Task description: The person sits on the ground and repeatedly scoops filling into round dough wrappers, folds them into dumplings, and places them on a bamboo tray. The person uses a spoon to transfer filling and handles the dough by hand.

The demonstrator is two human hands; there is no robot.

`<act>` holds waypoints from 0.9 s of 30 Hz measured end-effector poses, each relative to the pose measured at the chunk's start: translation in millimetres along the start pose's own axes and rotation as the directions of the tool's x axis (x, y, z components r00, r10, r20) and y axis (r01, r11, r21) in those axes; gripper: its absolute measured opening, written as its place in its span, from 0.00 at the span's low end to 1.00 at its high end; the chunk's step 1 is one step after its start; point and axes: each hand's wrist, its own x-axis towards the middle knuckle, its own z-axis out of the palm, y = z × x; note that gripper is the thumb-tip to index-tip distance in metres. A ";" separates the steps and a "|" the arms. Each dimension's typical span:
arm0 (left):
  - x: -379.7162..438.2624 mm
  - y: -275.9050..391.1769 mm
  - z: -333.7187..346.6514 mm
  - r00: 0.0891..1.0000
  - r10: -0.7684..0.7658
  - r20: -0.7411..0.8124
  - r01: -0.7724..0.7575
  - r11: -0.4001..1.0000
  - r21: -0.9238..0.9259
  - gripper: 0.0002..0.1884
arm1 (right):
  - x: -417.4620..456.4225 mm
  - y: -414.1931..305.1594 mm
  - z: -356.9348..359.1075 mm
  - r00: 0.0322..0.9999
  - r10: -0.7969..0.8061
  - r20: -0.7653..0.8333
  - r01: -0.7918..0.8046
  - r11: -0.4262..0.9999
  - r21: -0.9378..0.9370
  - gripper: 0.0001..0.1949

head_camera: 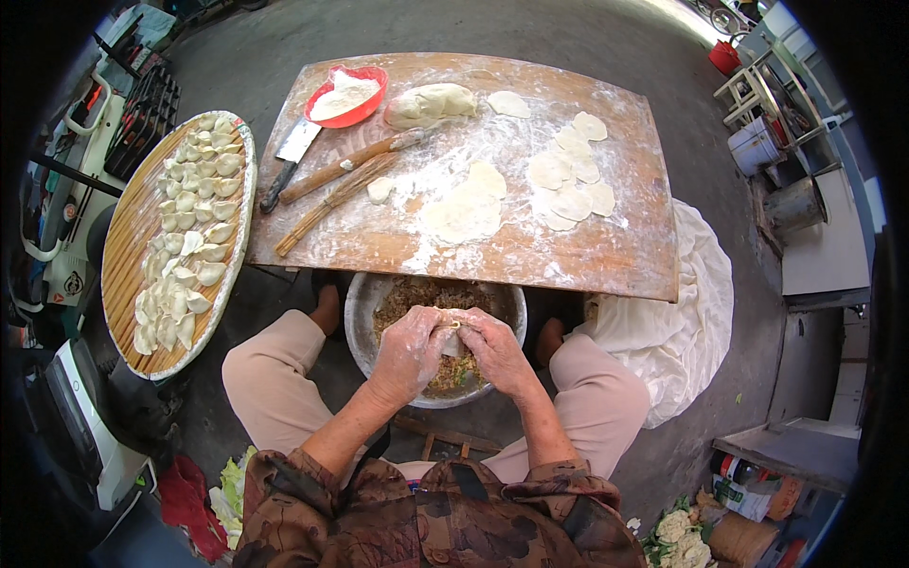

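My left hand and my right hand meet over a metal basin of chopped filling. Pinched between the fingers of both is a dumpling, mostly covered by them. Beyond the basin, a floured wooden board carries a pile of rolled dough wrappers and a second group of wrappers. On the left, a round tray of stalks holds rows of folded dumplings.
Across the board lie a rolling pin, a straw whisk, a cleaver, a dough lump and a red bowl of flour. White cloth hangs at the right. A white vehicle stands left.
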 end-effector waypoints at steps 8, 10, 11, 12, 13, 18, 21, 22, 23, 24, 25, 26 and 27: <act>-0.3 0.2 -1.9 0.998 0.037 0.040 -0.039 0.998 0.050 0.10 | 0.0 -0.5 -1.4 0.998 0.056 0.000 -0.056 0.997 0.051 0.14; -0.4 -0.8 -0.8 0.996 0.078 0.043 -0.081 0.995 0.059 0.10 | -0.1 -3.3 -2.2 1.000 0.031 -0.007 -0.031 0.999 0.030 0.13; 0.7 -0.5 -1.6 0.994 0.092 0.058 -0.096 0.994 0.058 0.11 | 0.1 -2.5 -2.5 1.000 0.029 -0.006 -0.029 0.999 0.025 0.12; 2.7 0.6 -3.1 0.992 0.107 0.073 -0.111 0.992 0.056 0.11 | 0.2 -1.2 -3.0 1.000 0.028 -0.005 -0.028 0.999 0.019 0.12; 3.6 1.2 -4.2 0.989 0.121 0.089 -0.126 0.991 0.054 0.11 | 0.2 -0.4 -3.2 1.000 0.026 -0.005 -0.026 1.000 0.014 0.12; 3.3 0.5 -5.7 0.986 0.107 0.125 -0.115 0.992 0.057 0.12 | 0.3 3.5 -2.1 0.997 0.082 -0.012 -0.082 0.995 0.062 0.14; 3.2 0.8 -7.7 0.980 0.099 0.172 -0.113 0.991 0.072 0.12 | 0.2 5.1 -2.2 0.992 0.124 -0.006 -0.123 0.990 0.073 0.14; 3.2 1.1 -8.4 0.976 0.093 0.194 -0.110 0.991 0.080 0.12 | 0.4 4.7 -2.4 0.990 0.143 0.001 -0.142 0.987 0.074 0.14; 3.1 1.2 -8.4 0.976 0.087 0.198 -0.105 0.991 0.081 0.12 | 0.8 4.7 -2.5 0.989 0.147 0.002 -0.147 0.987 0.070 0.14; 3.0 1.4 -8.4 0.976 0.083 0.202 -0.101 0.992 0.082 0.12 | 1.1 4.6 -2.6 0.989 0.150 0.003 -0.150 0.986 0.066 0.14; 3.0 1.4 -8.4 0.975 0.078 0.206 -0.096 0.992 0.082 0.12 | 1.3 4.5 -2.7 0.988 0.154 0.004 -0.154 0.986 0.063 0.14; 2.7 0.8 -8.1 0.976 0.077 0.205 -0.097 0.991 0.089 0.11 | 1.4 4.5 -2.9 0.990 0.141 0.001 -0.141 0.988 0.057 0.13; 2.4 -0.6 -7.7 0.976 0.076 0.203 -0.097 0.991 0.096 0.11 | 1.4 4.5 -3.1 0.992 0.127 -0.001 -0.127 0.991 0.051 0.13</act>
